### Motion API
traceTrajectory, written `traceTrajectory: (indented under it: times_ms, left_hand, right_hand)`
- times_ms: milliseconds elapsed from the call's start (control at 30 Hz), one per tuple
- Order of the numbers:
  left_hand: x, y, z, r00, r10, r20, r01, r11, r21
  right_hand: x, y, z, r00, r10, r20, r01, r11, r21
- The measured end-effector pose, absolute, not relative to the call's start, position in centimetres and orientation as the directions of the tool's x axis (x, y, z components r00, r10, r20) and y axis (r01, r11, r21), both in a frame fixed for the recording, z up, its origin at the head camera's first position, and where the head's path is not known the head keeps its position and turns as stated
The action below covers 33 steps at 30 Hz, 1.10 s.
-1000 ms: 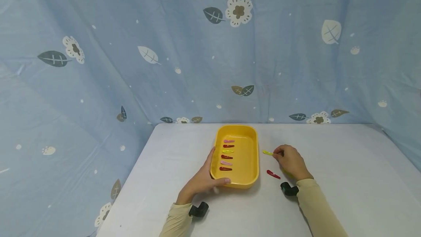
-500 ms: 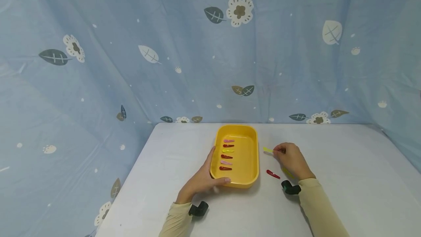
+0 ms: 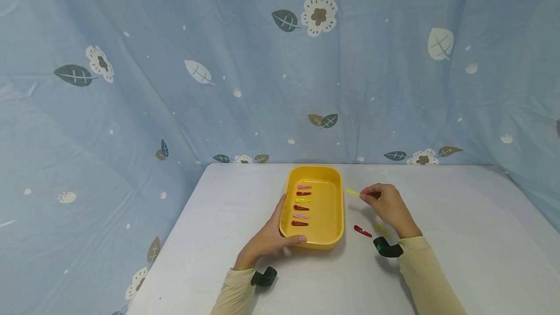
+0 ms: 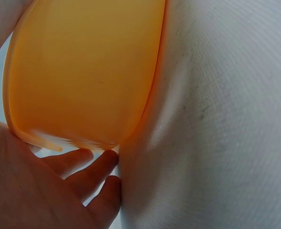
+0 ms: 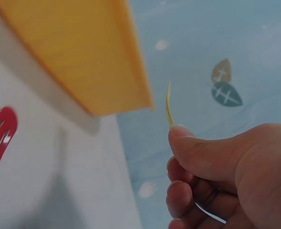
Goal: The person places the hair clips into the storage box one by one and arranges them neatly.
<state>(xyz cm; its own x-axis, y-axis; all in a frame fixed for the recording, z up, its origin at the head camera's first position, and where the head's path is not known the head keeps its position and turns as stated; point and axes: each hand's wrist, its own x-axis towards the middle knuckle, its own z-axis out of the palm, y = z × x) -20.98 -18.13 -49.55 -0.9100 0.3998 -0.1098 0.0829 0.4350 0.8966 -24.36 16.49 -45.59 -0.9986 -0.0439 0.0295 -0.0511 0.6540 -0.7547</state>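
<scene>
My left hand (image 3: 267,237) holds the near left corner of a yellow tray (image 3: 334,208), thumb over the front rim, fingers along its left side. In the left wrist view, fingertips touch the outer wall of the tray (image 4: 88,71). Inside lie several hair clips in a column: pink, red and yellow, such as a red clip (image 3: 299,223). Right of the tray, my right hand (image 3: 387,205) pinches a yellow hair clip (image 3: 352,192) between thumb and fingers, raised above the table. The right wrist view shows this clip (image 5: 169,105) edge-on, pointing up from the fingertips.
A red hair clip (image 3: 362,231) and another yellow clip (image 3: 382,229) lie on the white table (image 3: 472,237) right of the tray, below my right hand. Black wrist cameras sit on both wrists. A blue patterned curtain (image 3: 262,62) hangs behind the table's far edge.
My right hand has lifted the yellow clip off the table and moved it up and slightly left. The second yellow clip beneath it has come into view. The left hand and tray stay still.
</scene>
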Motion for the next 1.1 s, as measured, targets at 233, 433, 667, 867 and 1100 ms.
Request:
traceTrajectory:
  times_ms: [233, 433, 667, 867, 1100]
  left_hand:
    - [-20.9, -18.1, -49.5, -0.911, 0.396, -0.119, 0.075, 0.441, 0.894]
    - [-20.9, -18.1, -49.5, -0.91, 0.399, -0.111, 0.081, 0.435, 0.897]
    - [-21.0, -18.2, -49.5, -0.91, 0.4, -0.107, 0.085, 0.432, 0.898]
    - [-21.0, -18.2, -49.7, -0.91, 0.398, -0.114, 0.077, 0.433, 0.898]
    - [-21.1, -18.3, -49.8, -0.908, 0.405, -0.106, 0.085, 0.427, 0.9]
  right_hand:
    - [-23.8, 16.0, -44.1, -0.997, -0.051, 0.052, -0.072, 0.651, -0.756]
    - [-23.1, 15.3, -42.7, -0.995, -0.069, 0.074, -0.102, 0.646, -0.757]
    - [-22.5, 14.2, -41.5, -0.991, -0.093, 0.092, -0.13, 0.615, -0.778]
    - [-22.1, 13.2, -41.2, -0.988, -0.116, 0.102, -0.151, 0.598, -0.787]
    - [-21.8, 12.1, -41.2, -0.983, -0.143, 0.117, -0.179, 0.573, -0.8]
